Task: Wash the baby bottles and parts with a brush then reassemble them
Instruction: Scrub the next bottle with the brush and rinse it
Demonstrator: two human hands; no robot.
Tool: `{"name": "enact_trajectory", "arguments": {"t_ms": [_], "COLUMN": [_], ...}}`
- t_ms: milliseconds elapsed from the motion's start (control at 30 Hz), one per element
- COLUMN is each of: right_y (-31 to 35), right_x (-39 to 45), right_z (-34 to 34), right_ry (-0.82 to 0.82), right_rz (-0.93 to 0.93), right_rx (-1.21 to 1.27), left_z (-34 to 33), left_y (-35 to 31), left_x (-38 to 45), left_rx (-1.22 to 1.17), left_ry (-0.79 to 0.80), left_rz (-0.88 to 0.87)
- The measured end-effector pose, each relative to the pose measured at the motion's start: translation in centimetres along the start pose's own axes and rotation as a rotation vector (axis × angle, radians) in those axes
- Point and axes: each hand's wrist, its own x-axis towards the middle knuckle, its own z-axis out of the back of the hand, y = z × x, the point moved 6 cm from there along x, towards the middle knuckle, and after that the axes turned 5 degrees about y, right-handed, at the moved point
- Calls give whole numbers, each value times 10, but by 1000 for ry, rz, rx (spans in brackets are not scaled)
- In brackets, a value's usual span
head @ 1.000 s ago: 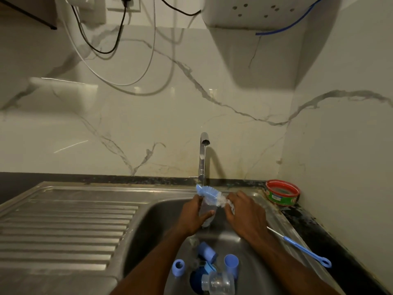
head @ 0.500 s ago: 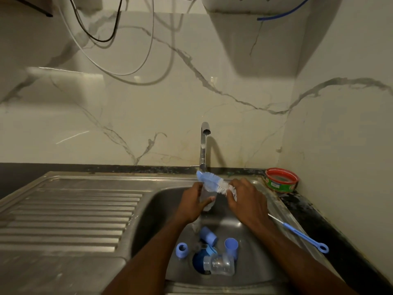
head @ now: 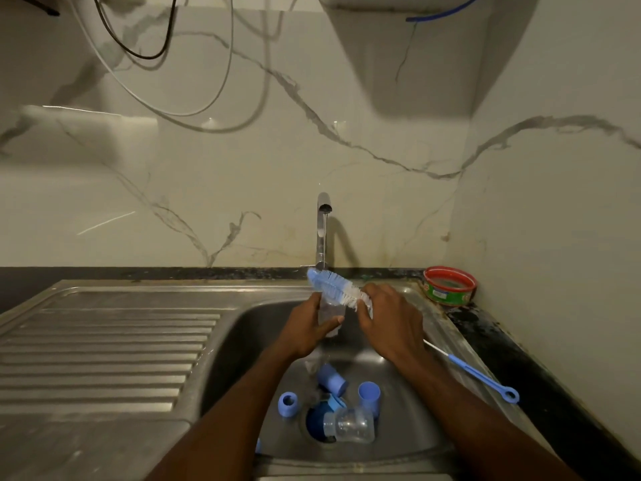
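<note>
Over the sink (head: 242, 328), under the tap (head: 323, 230), your left hand (head: 305, 329) wraps round a clear bottle (head: 331, 315), fingers curled on it. Your right hand (head: 390, 322) grips the brush (head: 334, 288), its bristles lying across the bottle mouth, water running. Below in the basin: second bottle (head: 350, 427) on its side over the drain, blue caps (head: 369, 397), ring (head: 288, 404). Thin brush (head: 482, 376) on right rim, red tub (head: 450, 285) in corner.
</note>
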Motion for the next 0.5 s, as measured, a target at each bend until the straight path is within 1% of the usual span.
{"name": "enact_trajectory", "arguments": {"t_ms": [67, 233, 300, 367, 433, 500], "right_y": [2, -1, -2, -1, 1, 1], "right_x": [2, 0, -1, 0, 1, 3], "right_z": [-2, 4, 4, 1, -3, -6], "right_ry": [9, 6, 4, 4, 10, 12], "right_rz": [-19, -20, -11, 4, 7, -2], "right_rx": [13, -5, -26, -35, -27, -18], "left_z": [0, 14, 13, 8, 2, 0], "left_y": [0, 9, 9, 7, 3, 1], "left_x": [0, 3, 2, 2, 1, 1], "left_rx": [32, 43, 78, 108, 121, 104], "left_ry": [-4, -132, -121, -78, -41, -37], "left_rz": [-1, 66, 68, 53, 24, 13]}}
